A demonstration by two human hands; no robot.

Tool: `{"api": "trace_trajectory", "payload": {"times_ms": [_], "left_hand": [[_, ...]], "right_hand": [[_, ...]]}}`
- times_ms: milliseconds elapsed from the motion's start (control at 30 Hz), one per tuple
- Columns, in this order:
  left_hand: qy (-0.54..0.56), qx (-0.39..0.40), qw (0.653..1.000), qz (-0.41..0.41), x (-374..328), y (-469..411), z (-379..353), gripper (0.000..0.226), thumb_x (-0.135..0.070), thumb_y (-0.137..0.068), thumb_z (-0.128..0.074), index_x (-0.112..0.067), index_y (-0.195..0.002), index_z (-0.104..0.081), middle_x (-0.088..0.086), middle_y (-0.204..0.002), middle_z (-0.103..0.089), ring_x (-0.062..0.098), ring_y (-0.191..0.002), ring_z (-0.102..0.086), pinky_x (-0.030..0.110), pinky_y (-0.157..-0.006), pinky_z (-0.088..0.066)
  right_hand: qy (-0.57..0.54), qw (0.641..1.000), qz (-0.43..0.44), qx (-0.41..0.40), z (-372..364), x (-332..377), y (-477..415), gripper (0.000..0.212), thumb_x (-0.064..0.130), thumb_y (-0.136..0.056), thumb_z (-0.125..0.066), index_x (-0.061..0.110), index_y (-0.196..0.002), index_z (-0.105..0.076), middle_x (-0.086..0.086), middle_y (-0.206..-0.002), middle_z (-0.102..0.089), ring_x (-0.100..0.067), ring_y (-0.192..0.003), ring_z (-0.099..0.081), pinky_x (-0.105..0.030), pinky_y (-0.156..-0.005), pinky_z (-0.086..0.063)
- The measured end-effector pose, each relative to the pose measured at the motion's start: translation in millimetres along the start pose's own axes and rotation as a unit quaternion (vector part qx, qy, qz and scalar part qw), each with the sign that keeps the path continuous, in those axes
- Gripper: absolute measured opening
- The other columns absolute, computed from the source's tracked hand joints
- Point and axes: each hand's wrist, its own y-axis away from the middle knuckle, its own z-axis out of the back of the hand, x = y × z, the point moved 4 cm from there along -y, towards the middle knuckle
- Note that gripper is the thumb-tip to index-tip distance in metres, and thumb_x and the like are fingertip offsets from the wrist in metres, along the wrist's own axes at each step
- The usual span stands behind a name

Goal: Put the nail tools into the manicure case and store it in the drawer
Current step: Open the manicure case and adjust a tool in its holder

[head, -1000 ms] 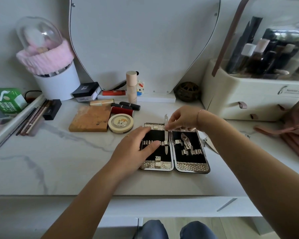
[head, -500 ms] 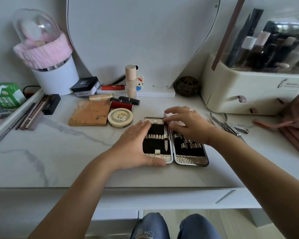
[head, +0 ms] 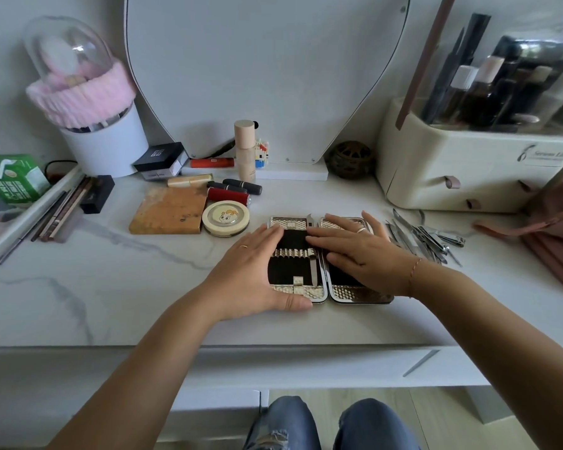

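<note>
Where veined tabletop [head: 111, 287] meets mirror [head: 267, 76], open manicure case [head: 301, 292], nail tools [head: 426, 238] beside.

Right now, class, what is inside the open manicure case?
In the manicure case, the left half shows a ribbed strap and one slim metal tool tucked under it. The right hand lies flat over the right half, hiding its contents.

wall [head: 0, 92]: pale grey | vanity top [head: 78, 287]: white marble | floor [head: 436, 417]: light wood | light: soft daylight
</note>
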Motion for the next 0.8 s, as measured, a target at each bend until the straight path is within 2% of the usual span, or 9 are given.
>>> {"api": "trace_trajectory", "payload": {"times_ms": [67,133,200,267,333,500,600,800], "left_hand": [[-0.001,-0.003,1.000,-0.001,0,0,0,0.130,-0.082,-0.044,-0.057,-0.027,-0.149,-0.003,-0.012,-0.157,-0.001,0.002,-0.142,0.006,0.027,-0.117,-0.003],[-0.001,-0.006,1.000,-0.003,-1,0,1,0.129,-0.081,-0.045,-0.057,-0.026,-0.149,-0.004,-0.011,-0.157,-0.003,0.003,-0.142,0.005,0.025,-0.116,-0.002],[-0.002,-0.009,1.000,-0.008,-1,-1,1,0.129,-0.082,-0.047,-0.059,-0.025,-0.149,-0.005,-0.009,-0.157,-0.004,0.005,-0.143,0.003,0.024,-0.114,-0.002],[-0.004,-0.010,1.000,-0.010,0,-1,1,0.131,-0.086,-0.046,-0.059,-0.025,-0.149,-0.006,-0.009,-0.157,-0.005,0.005,-0.143,0.002,0.023,-0.113,-0.001],[-0.005,-0.009,1.000,-0.008,1,-2,1,0.131,-0.088,-0.044,-0.054,-0.025,-0.149,-0.006,-0.009,-0.157,-0.004,0.005,-0.143,0.002,0.025,-0.115,-0.002],[-0.007,-0.008,1.000,-0.003,-2,-1,2,0.124,-0.083,-0.051,-0.055,-0.025,-0.149,-0.006,-0.010,-0.157,-0.004,0.004,-0.143,0.003,0.025,-0.115,-0.002],[-0.005,-0.006,1.000,-0.003,-2,-1,2,0.126,-0.081,-0.048,-0.056,-0.025,-0.149,-0.006,-0.010,-0.157,-0.004,0.004,-0.143,0.003,0.026,-0.117,-0.003],[-0.003,-0.007,1.000,-0.004,0,-1,1,0.127,-0.081,-0.048,-0.057,-0.024,-0.149,-0.006,-0.009,-0.157,-0.005,0.005,-0.143,0.003,0.029,-0.118,-0.005]], "right_hand": [[0.013,1.000,0.005,0.009,1,2,2,0.042,0.032,-0.100,-0.028,0.040,-0.142,-0.030,0.028,-0.149,-0.022,-0.003,-0.144,-0.002,-0.044,-0.115,0.013],[-0.038,0.999,0.003,-0.020,6,2,2,0.040,0.027,-0.100,-0.034,0.037,-0.138,-0.038,0.024,-0.146,-0.033,-0.002,-0.143,-0.008,-0.042,-0.116,0.009],[-0.131,0.985,-0.010,-0.111,16,-4,-4,0.035,0.024,-0.097,-0.043,0.031,-0.131,-0.050,0.015,-0.138,-0.048,-0.004,-0.139,-0.026,-0.041,-0.118,-0.007],[-0.176,0.965,-0.038,-0.190,24,-14,-14,0.031,0.025,-0.094,-0.051,0.025,-0.123,-0.059,0.008,-0.129,-0.055,-0.009,-0.126,-0.046,-0.035,-0.110,-0.031],[-0.189,0.961,-0.075,-0.187,26,-20,-28,0.031,0.029,-0.090,-0.057,0.023,-0.120,-0.062,0.004,-0.117,-0.056,-0.012,-0.110,-0.053,-0.030,-0.099,-0.041],[-0.135,0.979,-0.095,-0.121,22,-23,-60,0.031,0.037,-0.088,-0.059,0.023,-0.114,-0.065,0.004,-0.095,-0.052,-0.012,-0.088,-0.052,-0.030,-0.086,-0.044],[-0.124,0.982,-0.095,-0.111,21,-25,-67,0.024,0.037,-0.085,-0.062,0.026,-0.105,-0.069,0.004,-0.091,-0.051,-0.013,-0.086,-0.051,-0.034,-0.084,-0.044],[-0.152,0.977,-0.080,-0.127,23,-26,-62,0.022,0.035,-0.083,-0.065,0.025,-0.103,-0.069,0.003,-0.092,-0.053,-0.013,-0.085,-0.052,-0.029,-0.080,-0.043]]}}
